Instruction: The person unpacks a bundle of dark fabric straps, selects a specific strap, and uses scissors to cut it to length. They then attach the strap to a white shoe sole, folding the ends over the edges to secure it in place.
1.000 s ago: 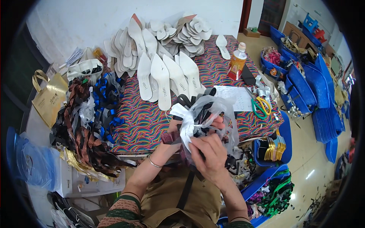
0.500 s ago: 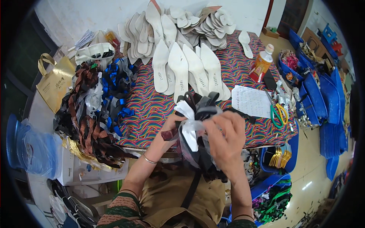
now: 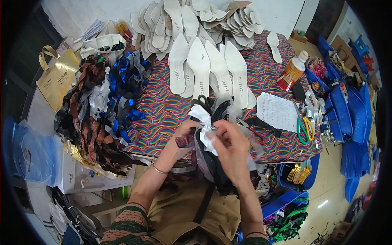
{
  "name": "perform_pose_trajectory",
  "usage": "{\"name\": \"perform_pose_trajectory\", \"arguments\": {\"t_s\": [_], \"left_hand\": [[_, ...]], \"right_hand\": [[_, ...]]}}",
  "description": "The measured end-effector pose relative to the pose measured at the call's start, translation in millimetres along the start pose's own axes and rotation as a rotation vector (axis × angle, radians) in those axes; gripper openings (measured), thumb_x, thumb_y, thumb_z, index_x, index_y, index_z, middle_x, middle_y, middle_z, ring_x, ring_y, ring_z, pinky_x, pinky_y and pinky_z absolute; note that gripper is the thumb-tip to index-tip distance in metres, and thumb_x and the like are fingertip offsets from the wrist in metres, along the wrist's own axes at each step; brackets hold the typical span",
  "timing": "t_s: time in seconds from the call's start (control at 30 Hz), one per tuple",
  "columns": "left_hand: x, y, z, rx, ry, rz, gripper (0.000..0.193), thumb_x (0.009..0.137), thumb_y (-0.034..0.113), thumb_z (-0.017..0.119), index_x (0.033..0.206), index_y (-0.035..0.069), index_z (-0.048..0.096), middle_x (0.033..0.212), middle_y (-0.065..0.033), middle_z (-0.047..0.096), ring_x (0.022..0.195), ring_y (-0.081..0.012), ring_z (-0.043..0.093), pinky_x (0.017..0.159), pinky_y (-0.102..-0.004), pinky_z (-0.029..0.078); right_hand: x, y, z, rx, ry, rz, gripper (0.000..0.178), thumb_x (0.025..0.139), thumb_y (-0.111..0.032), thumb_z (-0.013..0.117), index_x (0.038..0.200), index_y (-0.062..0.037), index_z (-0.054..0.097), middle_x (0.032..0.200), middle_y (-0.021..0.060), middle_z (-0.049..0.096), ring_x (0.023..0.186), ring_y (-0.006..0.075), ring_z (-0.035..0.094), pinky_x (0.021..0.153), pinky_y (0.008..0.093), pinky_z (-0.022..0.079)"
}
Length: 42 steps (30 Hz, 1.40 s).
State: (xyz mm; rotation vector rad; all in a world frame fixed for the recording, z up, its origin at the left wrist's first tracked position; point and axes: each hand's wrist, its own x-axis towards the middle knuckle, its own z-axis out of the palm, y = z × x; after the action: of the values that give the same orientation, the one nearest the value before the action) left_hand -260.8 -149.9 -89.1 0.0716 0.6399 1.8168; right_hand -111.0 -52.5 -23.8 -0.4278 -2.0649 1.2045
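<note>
Over the table's near edge, my left hand [image 3: 184, 134] is closed around a bundle of black, grey and translucent strips [image 3: 207, 166]. On its near side a shiny white strip [image 3: 201, 113] runs down the front of the bundle. Fingers of my right hand [image 3: 232, 151] pinch this white strip at its middle. Translucent strips [image 3: 255, 147] hang loose beside my right hand. A dark red glittery piece [image 3: 184, 141] shows by my left palm. Just beyond the bundle lie pale shoe insoles [image 3: 199, 67], pointed and overlapping.
More insoles [image 3: 163, 30] are heaped against the wall. Draped strips [image 3: 96, 118] cover the table's left side. To the right are a bottle [image 3: 292, 71], a paper sheet [image 3: 277, 111] and scissors [image 3: 303, 130]. Blue bins [image 3: 339, 106] stand on the floor at right.
My right hand has moved slightly left and down, from a translucent strip to the white strip. Translucent strips now hang to the right of the bundle. The view has shifted a little.
</note>
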Motion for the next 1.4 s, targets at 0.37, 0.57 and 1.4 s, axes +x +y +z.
{"name": "perform_pose_trajectory", "arguments": {"t_s": [0.37, 0.57, 1.4], "left_hand": [[-1, -1, 12, 0.970, 0.510, 0.977, 0.031, 0.084, 0.002, 0.069, 0.114, 0.001, 0.060, 0.093, -0.0033, 0.065, 0.081, -0.0116, 0.062, 0.077, -0.0239, 0.050], [-43, -5, 37, 0.938, 0.492, 0.669, 0.011, 0.092, 0.004, 0.064, 0.102, -0.001, 0.065, 0.088, 0.0007, 0.063, 0.080, -0.0048, 0.056, 0.072, -0.0202, 0.046], [-41, -3, 21, 0.308, 0.277, 0.437, 0.013, 0.089, 0.005, 0.067, 0.101, 0.001, 0.068, 0.092, -0.0043, 0.069, 0.079, -0.0076, 0.062, 0.073, -0.0216, 0.047]], "right_hand": [[-23, 34, 54, 0.011, 0.148, 0.185, 0.035, 0.079, -0.002, 0.070, 0.112, -0.0017, 0.059, 0.085, 0.0177, 0.065, 0.069, 0.0316, 0.065, 0.061, 0.0375, 0.052], [-32, 40, 67, -0.073, 0.177, -0.066, 0.045, 0.067, 0.003, 0.074, 0.111, 0.0006, 0.061, 0.092, 0.0169, 0.066, 0.076, 0.0341, 0.066, 0.066, 0.0381, 0.054], [7, 23, 36, 0.041, -0.046, 0.014, 0.033, 0.072, 0.010, 0.064, 0.102, -0.0037, 0.068, 0.084, 0.0111, 0.060, 0.074, 0.0285, 0.060, 0.065, 0.0355, 0.048]]}}
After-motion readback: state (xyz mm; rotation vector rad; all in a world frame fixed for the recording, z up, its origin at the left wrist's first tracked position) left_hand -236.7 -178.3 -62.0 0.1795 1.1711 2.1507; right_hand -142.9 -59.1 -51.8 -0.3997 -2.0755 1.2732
